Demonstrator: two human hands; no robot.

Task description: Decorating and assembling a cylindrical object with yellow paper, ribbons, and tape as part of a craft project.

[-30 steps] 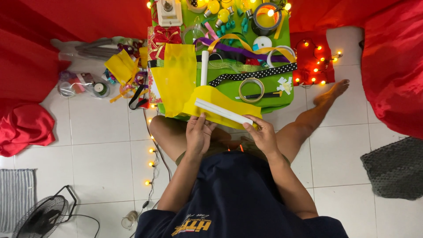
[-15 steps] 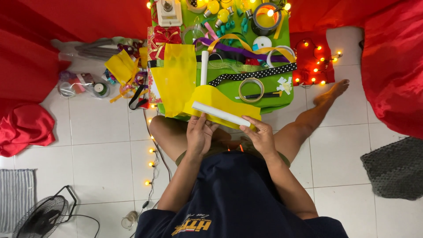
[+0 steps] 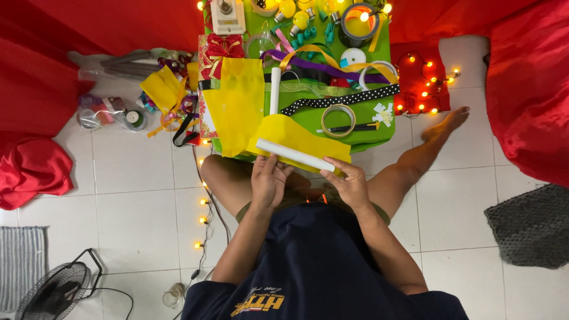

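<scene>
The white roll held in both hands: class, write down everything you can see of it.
The white roll is a slim tube, seemingly of rolled paper or card, plain and unmarked. It lies tilted, its left end higher than its right. The left hand grips it near the left end, and the right hand holds the right end with its fingertips. It rests against a yellow sheet that drapes over the near edge of the green table.

The floor (image 3: 142,195) is laid with white square tiles. Red cloth (image 3: 106,24) hangs across the back and bunches at both sides. A string of small warm lights (image 3: 203,202) trails over the tiles. A grey mat (image 3: 530,228) lies to one side, a striped rug (image 3: 22,261) and a black fan (image 3: 53,290) to the other.
</scene>
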